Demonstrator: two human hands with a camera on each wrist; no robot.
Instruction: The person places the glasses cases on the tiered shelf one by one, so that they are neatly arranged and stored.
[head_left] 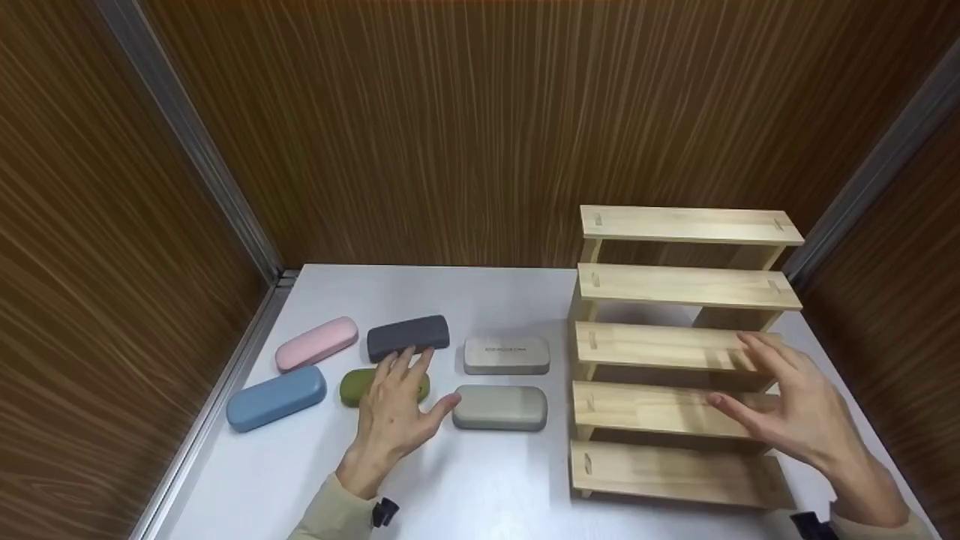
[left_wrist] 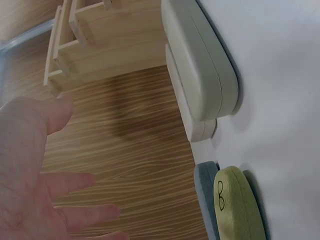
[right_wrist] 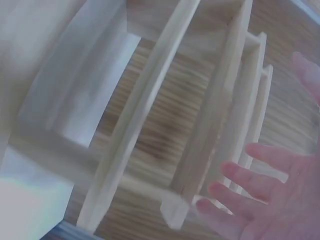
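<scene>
My left hand (head_left: 394,416) is held above the green glasses case (head_left: 356,388), fingers spread and holding nothing. Part of that case is hidden under the hand. Just beyond the fingertips lies a dark grey glasses case (head_left: 409,336); to the thumb's right is a grey-green glasses case (head_left: 500,408). In the left wrist view a gap separates the palm from the cases. My right hand (head_left: 806,405), with fingers apart and nothing in it, is over the right side of a stepped wooden shelf (head_left: 675,412). Whether it touches the shelf cannot be told.
On the left of the white table (head_left: 495,487) lie a pink glasses case (head_left: 316,344) and a blue one (head_left: 276,398). An off-white case (head_left: 507,355) with small lettering sits behind the grey-green one. Wood-grain panels (head_left: 420,135) wall in the back and both sides.
</scene>
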